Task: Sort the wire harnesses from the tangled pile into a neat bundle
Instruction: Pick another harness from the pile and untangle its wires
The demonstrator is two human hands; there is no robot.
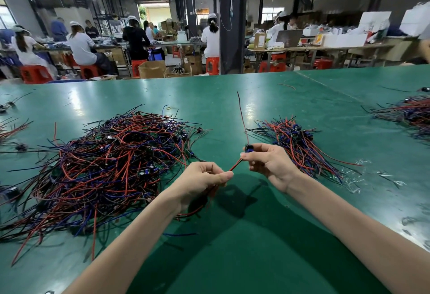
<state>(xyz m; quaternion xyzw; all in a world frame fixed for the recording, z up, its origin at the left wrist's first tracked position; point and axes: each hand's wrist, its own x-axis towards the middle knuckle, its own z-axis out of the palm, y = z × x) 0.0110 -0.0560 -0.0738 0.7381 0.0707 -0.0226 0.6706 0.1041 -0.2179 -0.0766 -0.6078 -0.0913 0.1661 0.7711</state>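
Holding one wire harness (235, 165) stretched between both hands above the green table (256, 235). With the left hand (204, 177), pinching its red and black leads between thumb and curled forefinger. With the right hand (267, 162), gripping its blue component end (249, 148), fingers bent round it. Flanked by the tangled pile (111, 165) on the left and the neater bundle (300, 147) behind the right hand.

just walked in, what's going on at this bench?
A person is sorting wire harnesses on a green table. One harness is held above it. The right hand pinches its small blue module, and the left hand pinches its red and black wires. The big tangled pile lies to the left. A smaller, more aligned bundle lies to the right, beyond the right hand.
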